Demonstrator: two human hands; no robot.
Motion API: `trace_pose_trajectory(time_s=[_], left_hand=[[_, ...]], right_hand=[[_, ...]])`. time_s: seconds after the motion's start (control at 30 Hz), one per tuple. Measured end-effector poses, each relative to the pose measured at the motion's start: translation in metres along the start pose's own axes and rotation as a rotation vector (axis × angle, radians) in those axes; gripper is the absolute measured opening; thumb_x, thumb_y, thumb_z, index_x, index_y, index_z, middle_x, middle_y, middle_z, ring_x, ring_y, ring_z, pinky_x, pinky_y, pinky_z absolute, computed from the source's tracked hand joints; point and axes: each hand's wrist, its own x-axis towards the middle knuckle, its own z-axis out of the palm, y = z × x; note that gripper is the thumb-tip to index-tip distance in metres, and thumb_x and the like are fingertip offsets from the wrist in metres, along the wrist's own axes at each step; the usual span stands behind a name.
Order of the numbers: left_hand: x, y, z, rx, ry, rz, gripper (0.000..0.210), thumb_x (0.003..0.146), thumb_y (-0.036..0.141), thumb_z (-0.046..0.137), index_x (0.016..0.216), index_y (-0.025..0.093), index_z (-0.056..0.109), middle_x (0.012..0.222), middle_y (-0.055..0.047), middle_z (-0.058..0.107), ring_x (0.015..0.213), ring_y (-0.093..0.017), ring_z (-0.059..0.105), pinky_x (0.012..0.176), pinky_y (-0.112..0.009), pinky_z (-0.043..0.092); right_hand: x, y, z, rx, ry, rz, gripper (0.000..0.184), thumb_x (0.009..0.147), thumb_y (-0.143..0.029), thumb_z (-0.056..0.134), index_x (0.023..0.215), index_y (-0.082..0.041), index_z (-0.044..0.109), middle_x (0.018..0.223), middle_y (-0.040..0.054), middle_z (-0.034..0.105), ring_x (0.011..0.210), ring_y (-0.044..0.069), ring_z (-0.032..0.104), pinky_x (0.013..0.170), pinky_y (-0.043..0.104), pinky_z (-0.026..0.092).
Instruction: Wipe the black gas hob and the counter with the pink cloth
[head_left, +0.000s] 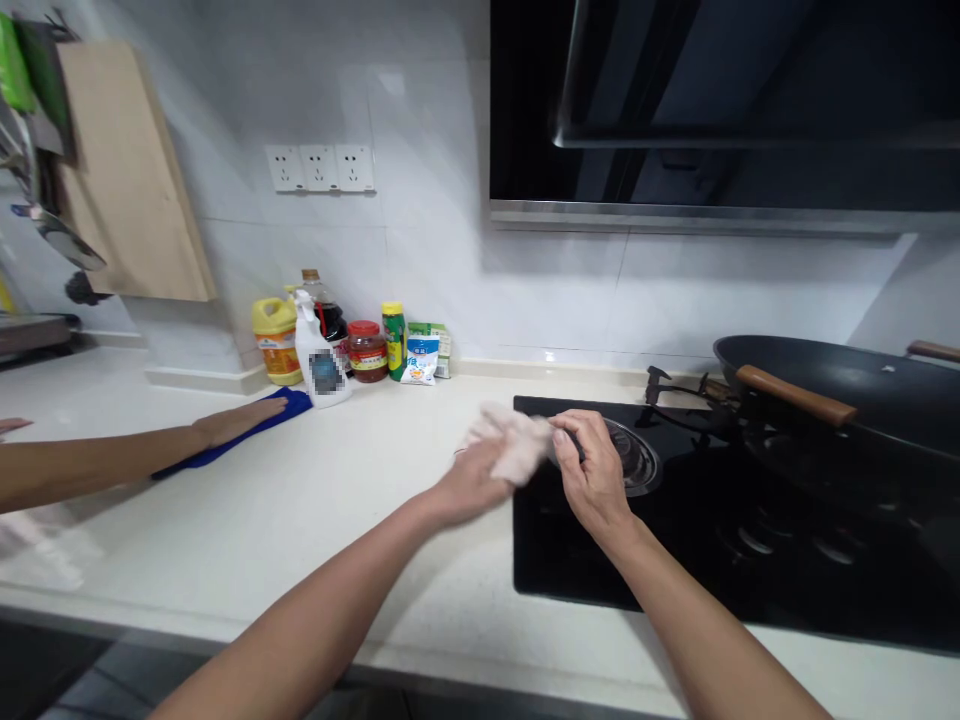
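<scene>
My left hand [476, 482] grips a crumpled pale cloth [517, 440], blurred by motion, above the left edge of the black gas hob [585, 560]. Beside it, my right hand [594, 468] has its fingers curled together near the cloth. A blurred greyish bit shows at its fingertips, but I cannot make out what it is. Behind that hand lies the round metal burner seat [637, 460], partly hidden by the fingers. On the right of the hob sits a large dark wok [817, 370] with a wooden handle.
At the left, another person's hand [247, 420] presses a blue cloth [225, 445] on the white counter [360, 500]. A white spray bottle [319, 355], a yellow jug [276, 340], a red-lidded jar [367, 352] and seasoning packs [421, 358] line the wall. A range hood [712, 110] hangs overhead.
</scene>
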Motion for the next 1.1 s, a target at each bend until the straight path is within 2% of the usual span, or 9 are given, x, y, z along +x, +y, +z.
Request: trace_pose_trajectory(time_s=[0.07,0.13,0.2,0.27,0.4,0.5,0.67,0.83,1.1], left_hand=[[-0.006,0.004,0.01,0.087,-0.232,0.08,0.06,0.065,0.038,0.083,0.123,0.028,0.073,0.141,-0.007,0.065,0.134,-0.04,0.053,0.116,-0.054,0.037],[-0.007,0.004,0.012,0.051,-0.298,0.104,0.053,0.072,0.039,0.078,0.124,0.029,0.073,0.136,-0.007,0.069,0.129,-0.036,0.059,0.112,-0.049,0.043],[-0.003,0.0,0.008,-0.044,-0.199,0.054,0.034,0.082,0.033,0.065,0.114,0.025,0.077,0.117,-0.005,0.077,0.11,-0.027,0.07,0.099,-0.038,0.052],[0.005,-0.008,-0.001,-0.08,0.004,-0.029,0.028,0.085,0.026,0.057,0.102,0.021,0.078,0.101,-0.004,0.079,0.094,-0.022,0.073,0.088,-0.032,0.056],[0.014,-0.021,-0.016,-0.017,0.321,-0.091,0.027,0.087,0.022,0.051,0.103,0.019,0.072,0.098,-0.005,0.076,0.09,-0.02,0.07,0.086,-0.034,0.054],[0.011,-0.02,-0.016,0.013,0.381,-0.043,0.023,0.087,0.019,0.052,0.102,0.02,0.07,0.098,-0.004,0.075,0.091,-0.019,0.069,0.088,-0.033,0.053],[-0.002,-0.008,-0.009,0.204,0.345,0.155,0.02,0.087,0.013,0.056,0.095,0.022,0.071,0.095,-0.002,0.074,0.088,-0.018,0.068,0.083,-0.031,0.051],[-0.004,-0.004,-0.009,0.396,0.407,0.326,0.017,0.089,0.011,0.057,0.093,0.021,0.07,0.088,-0.002,0.075,0.079,-0.017,0.068,0.076,-0.031,0.048],[-0.003,-0.006,-0.014,0.486,0.47,0.466,0.016,0.093,0.012,0.054,0.093,0.02,0.068,0.082,-0.002,0.074,0.075,-0.017,0.068,0.07,-0.031,0.046]], right_hand=[[-0.003,0.005,0.004,-0.026,-0.089,0.01,0.022,0.102,-0.032,0.044,0.11,-0.023,0.063,0.109,0.0088,0.062,0.107,0.024,0.057,0.096,0.043,0.046],[-0.009,0.011,0.008,-0.053,-0.206,0.012,0.023,0.103,-0.033,0.044,0.11,-0.023,0.063,0.11,0.0089,0.062,0.107,0.023,0.057,0.096,0.043,0.044],[-0.016,0.014,0.013,-0.095,-0.361,0.022,0.026,0.104,-0.035,0.042,0.114,-0.023,0.063,0.113,0.0092,0.062,0.109,0.024,0.056,0.097,0.043,0.043],[-0.023,0.014,0.018,-0.161,-0.571,0.045,0.032,0.105,-0.039,0.041,0.126,-0.024,0.06,0.121,0.0098,0.061,0.112,0.025,0.054,0.098,0.045,0.041],[-0.03,0.005,0.022,-0.374,-0.97,0.054,0.052,0.099,-0.055,0.049,0.146,-0.033,0.049,0.144,0.0114,0.05,0.126,0.034,0.044,0.103,0.056,0.035],[-0.016,-0.002,0.021,-0.467,-1.108,0.073,0.055,0.094,-0.061,0.055,0.14,-0.033,0.055,0.141,0.0124,0.048,0.123,0.037,0.044,0.1,0.057,0.036],[0.023,-0.001,0.022,-0.341,-1.355,0.131,0.056,0.082,-0.068,0.063,0.123,-0.029,0.06,0.123,0.0085,0.052,0.111,0.031,0.051,0.094,0.047,0.044],[0.047,0.029,0.047,-0.367,-1.496,0.145,0.043,0.078,-0.052,0.072,0.111,-0.027,0.062,0.115,0.0066,0.054,0.113,0.031,0.051,0.091,0.041,0.046],[0.093,0.1,0.101,-0.596,-1.332,0.251,0.049,0.088,-0.045,0.063,0.133,-0.025,0.061,0.137,0.0132,0.054,0.123,0.032,0.054,0.101,0.041,0.043]])
